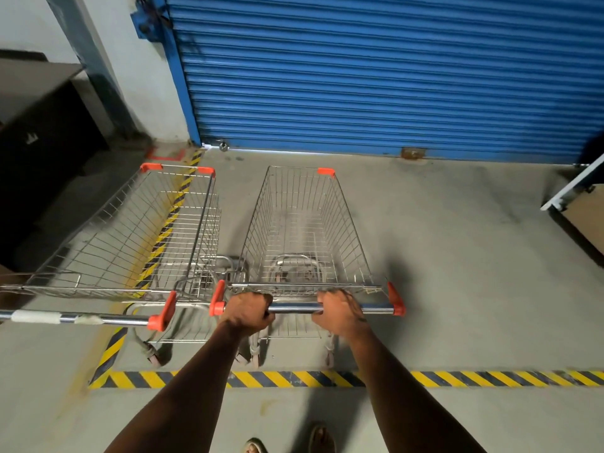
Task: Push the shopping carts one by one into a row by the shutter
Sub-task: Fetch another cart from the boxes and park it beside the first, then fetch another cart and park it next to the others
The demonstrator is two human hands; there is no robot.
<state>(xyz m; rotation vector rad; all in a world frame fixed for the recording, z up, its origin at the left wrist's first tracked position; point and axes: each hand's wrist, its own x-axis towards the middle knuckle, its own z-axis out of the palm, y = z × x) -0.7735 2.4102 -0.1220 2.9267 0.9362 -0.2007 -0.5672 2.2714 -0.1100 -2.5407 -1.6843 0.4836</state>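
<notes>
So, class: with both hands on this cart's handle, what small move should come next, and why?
Probably a short straight push toward the blue shutter. Both the left hand and right hand hold the handle of the right cart, whose front seems level with the parked left cart, though bare floor remains ahead of both.

Blue shutter (376, 76) closes off 12 o'clock; second cart (137, 230) crowds 10 o'clock; open concrete floor (457, 256) at 2 o'clock.
</notes>
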